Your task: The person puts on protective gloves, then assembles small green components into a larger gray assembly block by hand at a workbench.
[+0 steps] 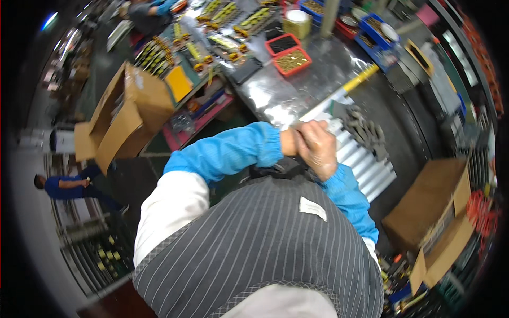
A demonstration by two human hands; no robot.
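Note:
My two hands meet in front of my apron, over the edge of the metal table. My right hand [319, 149] is closed, with its fingers curled against my left hand [289, 141]. The right hand covers most of the left, whose fingers are hidden. A small greyish bit shows above the knuckles; what it is I cannot make out. Just right of my hands, several long silvery metal strips [366, 167] lie side by side. On them rests a pair of dark grey gloves [365, 130], touched by neither hand.
A metal table [318, 79] holds red trays of brass-coloured small parts [292, 61], a yellow bar [360, 77] and blue bins [379, 32]. Open cardboard boxes stand left [151, 100] and right [429, 201]. Yellow-black assemblies [222, 16] fill the far bench. Another person [69, 185] is at far left.

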